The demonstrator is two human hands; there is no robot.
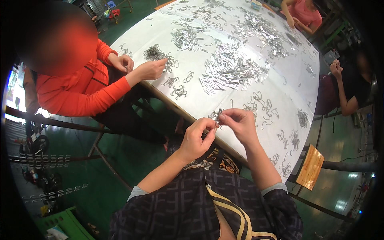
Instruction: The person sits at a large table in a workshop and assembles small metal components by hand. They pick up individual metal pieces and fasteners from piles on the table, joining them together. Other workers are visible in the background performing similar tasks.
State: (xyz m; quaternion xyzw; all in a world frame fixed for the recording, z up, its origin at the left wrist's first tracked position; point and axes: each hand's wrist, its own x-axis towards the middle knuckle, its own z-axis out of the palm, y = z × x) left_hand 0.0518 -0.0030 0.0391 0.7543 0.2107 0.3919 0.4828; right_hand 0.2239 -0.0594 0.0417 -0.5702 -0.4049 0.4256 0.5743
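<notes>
Both my hands meet above the near edge of the white-covered table (pixel 192 105). The fingers of my left hand (pixel 196 137) are pinched around the lower end of a small, slim metal piece (pixel 219 115). My right hand (pixel 242 125) pinches the same piece from the other side with thumb and fingertips. Its exact shape is too small to make out. Just beyond my hands lie loose bent wire hooks (pixel 262 105). Farther off is a big pile of short, shiny metal strips (pixel 230 70).
A person in an orange jacket (pixel 76 94) handles small pieces at the left, beside a heap of wire hooks (pixel 156 54). Two more people sit along the far and right sides. A wooden stool (pixel 310 167) stands at the right. A small tub (pixel 256 5) sits at the far edge.
</notes>
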